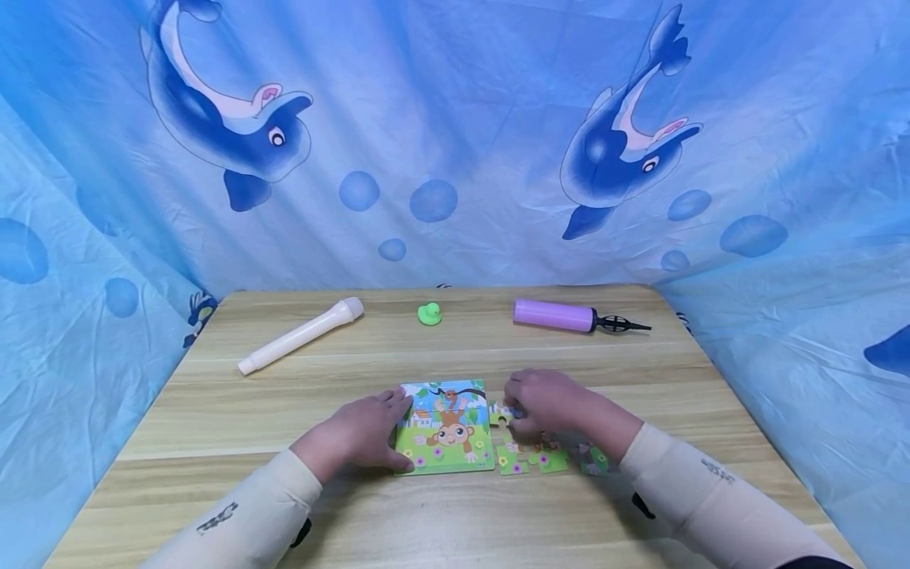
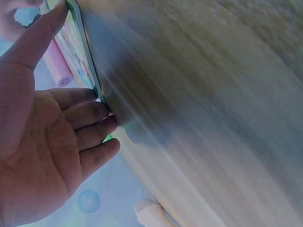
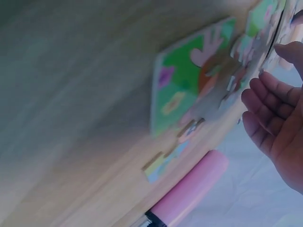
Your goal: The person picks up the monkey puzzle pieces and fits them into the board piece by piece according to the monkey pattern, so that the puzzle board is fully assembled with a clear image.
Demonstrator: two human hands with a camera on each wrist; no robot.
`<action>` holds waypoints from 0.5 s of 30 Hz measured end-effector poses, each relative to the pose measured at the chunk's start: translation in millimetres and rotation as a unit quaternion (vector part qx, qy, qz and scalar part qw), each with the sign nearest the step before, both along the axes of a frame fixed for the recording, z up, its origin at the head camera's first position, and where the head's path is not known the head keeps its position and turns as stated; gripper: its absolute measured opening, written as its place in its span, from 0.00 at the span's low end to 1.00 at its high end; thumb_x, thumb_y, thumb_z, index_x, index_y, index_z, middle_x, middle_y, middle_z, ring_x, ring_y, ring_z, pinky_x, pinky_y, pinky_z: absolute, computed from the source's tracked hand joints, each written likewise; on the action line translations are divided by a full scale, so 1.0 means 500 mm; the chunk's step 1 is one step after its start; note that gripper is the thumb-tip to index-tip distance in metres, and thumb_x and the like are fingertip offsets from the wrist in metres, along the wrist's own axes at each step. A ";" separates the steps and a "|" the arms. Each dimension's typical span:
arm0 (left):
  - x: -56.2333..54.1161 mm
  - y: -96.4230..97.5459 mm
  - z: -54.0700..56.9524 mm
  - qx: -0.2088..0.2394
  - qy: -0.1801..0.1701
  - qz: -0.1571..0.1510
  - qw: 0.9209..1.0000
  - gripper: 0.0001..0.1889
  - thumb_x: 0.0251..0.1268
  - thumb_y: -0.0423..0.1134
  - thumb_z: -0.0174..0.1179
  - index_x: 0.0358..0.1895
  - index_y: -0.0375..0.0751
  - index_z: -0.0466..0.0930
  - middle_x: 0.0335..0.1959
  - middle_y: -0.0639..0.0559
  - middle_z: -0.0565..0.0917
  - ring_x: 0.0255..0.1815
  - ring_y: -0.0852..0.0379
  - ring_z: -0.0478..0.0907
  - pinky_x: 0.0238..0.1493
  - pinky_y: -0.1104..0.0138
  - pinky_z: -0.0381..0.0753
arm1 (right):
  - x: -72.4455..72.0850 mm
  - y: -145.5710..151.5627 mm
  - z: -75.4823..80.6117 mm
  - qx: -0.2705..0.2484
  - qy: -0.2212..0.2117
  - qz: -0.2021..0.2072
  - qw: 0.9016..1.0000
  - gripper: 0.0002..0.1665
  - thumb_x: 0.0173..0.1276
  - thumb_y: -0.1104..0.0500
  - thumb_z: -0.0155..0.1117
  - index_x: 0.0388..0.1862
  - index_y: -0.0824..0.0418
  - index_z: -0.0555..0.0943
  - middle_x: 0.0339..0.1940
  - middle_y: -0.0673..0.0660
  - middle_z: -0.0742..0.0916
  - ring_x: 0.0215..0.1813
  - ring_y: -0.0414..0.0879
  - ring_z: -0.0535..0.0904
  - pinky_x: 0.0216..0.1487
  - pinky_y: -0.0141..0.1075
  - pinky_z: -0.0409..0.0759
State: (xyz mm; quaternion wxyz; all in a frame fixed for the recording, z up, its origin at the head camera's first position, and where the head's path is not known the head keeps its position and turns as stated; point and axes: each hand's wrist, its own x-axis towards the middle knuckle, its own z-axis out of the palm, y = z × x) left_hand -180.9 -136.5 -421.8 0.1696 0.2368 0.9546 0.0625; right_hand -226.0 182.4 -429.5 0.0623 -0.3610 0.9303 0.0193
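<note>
A square puzzle board [image 1: 444, 442] with a hanging monkey picture lies mid-table. My left hand [image 1: 366, 431] rests at its left edge, thumb by the near corner and fingers by the far one; the left wrist view shows those fingers [image 2: 94, 135] nearly straight. To the board's right, my right hand [image 1: 550, 403] bends over loose puzzle pieces, thumb and fingers on either side of a fence-patterned piece [image 1: 500, 412]. In the right wrist view, the right hand [image 3: 279, 109] partly hides that spot. Flowered green pieces [image 1: 513, 460] lie below it, and another piece [image 1: 594, 460] is under the wrist.
Toward the back left lies a white microphone-shaped stick [image 1: 302, 336]. A small green rubber duck [image 1: 430, 314] sits at the back middle. A purple hand pump [image 1: 554, 315] with a black nozzle lies back right. Dolphin-printed blue cloth [image 1: 455, 142] hangs behind the wooden table [image 1: 441, 521].
</note>
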 end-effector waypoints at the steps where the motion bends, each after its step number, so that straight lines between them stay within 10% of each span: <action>1: 0.000 0.000 0.000 -0.001 0.000 0.000 1.000 0.54 0.48 0.66 0.70 0.75 0.39 0.61 0.76 0.42 0.61 0.76 0.40 0.59 0.71 0.49 0.65 | 0.001 -0.003 0.004 -0.008 0.002 0.003 1.000 0.17 0.58 0.40 0.67 0.38 0.50 0.80 0.35 0.43 0.80 0.35 0.37 0.73 0.38 0.34 0.78; 15: 0.001 -0.003 0.000 0.004 0.005 -0.005 1.000 0.55 0.47 0.67 0.70 0.74 0.36 0.60 0.76 0.40 0.61 0.75 0.39 0.61 0.70 0.49 0.66 | 0.012 -0.132 0.018 -0.004 0.014 0.083 0.996 0.18 0.63 0.39 0.64 0.42 0.49 0.79 0.37 0.43 0.79 0.37 0.37 0.73 0.37 0.32 0.77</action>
